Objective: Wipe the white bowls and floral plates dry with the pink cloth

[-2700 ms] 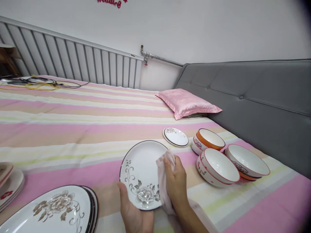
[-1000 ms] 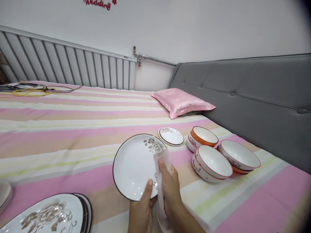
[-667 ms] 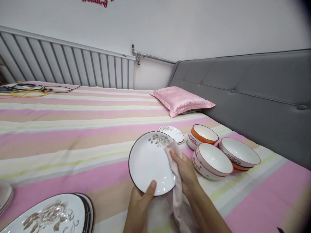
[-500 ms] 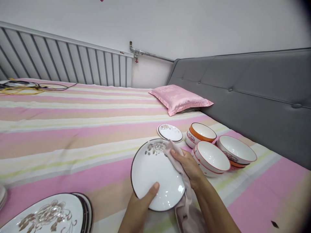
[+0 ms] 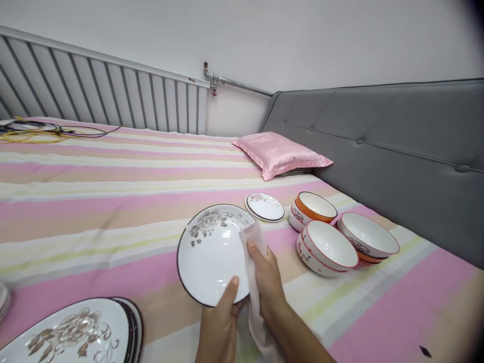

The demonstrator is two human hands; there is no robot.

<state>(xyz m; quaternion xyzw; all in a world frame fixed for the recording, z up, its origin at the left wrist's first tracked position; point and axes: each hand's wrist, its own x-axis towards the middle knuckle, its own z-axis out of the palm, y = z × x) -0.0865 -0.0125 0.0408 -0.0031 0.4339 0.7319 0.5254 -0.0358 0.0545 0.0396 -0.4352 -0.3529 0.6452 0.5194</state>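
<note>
A round white plate (image 5: 212,257) with a dark rim and a brown flower print is held up, tilted, over the bed. My left hand (image 5: 221,320) grips its near edge, thumb on the upper face and fingers underneath. Along the plate's right edge, my right hand (image 5: 266,282) pinches a pale pinkish cloth (image 5: 254,302) folded over the rim; the cloth's lower end hangs down past the wrist. Beyond the held plate lies a small stack of matching saucers (image 5: 266,207). At the lower left is a stack of larger flowered plates (image 5: 71,333), partly out of view.
Stacked bowls (image 5: 327,247) stand to the right, with orange-banded bowls (image 5: 315,207) and wider bowls (image 5: 368,237) beside them. A pink pillow (image 5: 282,154) lies by the grey headboard (image 5: 378,131). Cables (image 5: 56,132) lie at the far left near the radiator (image 5: 113,96). Striped sheet (image 5: 94,237) covers the bed.
The plate has moved left and slightly up and has turned, its flower print now at the upper left. My right hand and the cloth have shifted left with it.
</note>
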